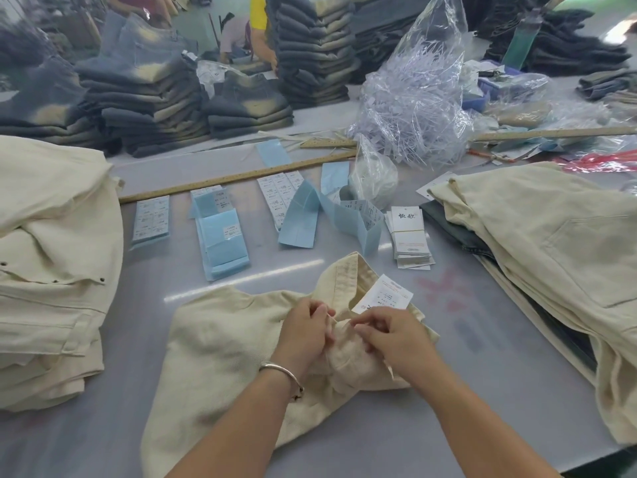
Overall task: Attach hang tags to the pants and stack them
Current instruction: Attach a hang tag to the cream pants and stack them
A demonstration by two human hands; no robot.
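My work surface is a large grey table (396, 439) with a smooth, slightly glossy top; a bright streak of overhead light (241, 279) reflects across it. Faded red markings (444, 291) show on the tabletop. Beyond the far edge, pale green flooring (196, 27) is visible.

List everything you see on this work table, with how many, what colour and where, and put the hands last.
pants being tagged: one, cream, front centre
hang tag: one, white, at its waistband
cream pants stacks: two, left and right
loose hang tags: one pile, white, centre right
sticker sheets: several, light blue, mid table
wooden rulers: at least two, tan, behind the sheets
bag of plastic fasteners: one, clear, back centre
dark jeans stacks: several, grey-blue, back
left hand: pinching at the waistband, bracelet on wrist
right hand: pinching beside it
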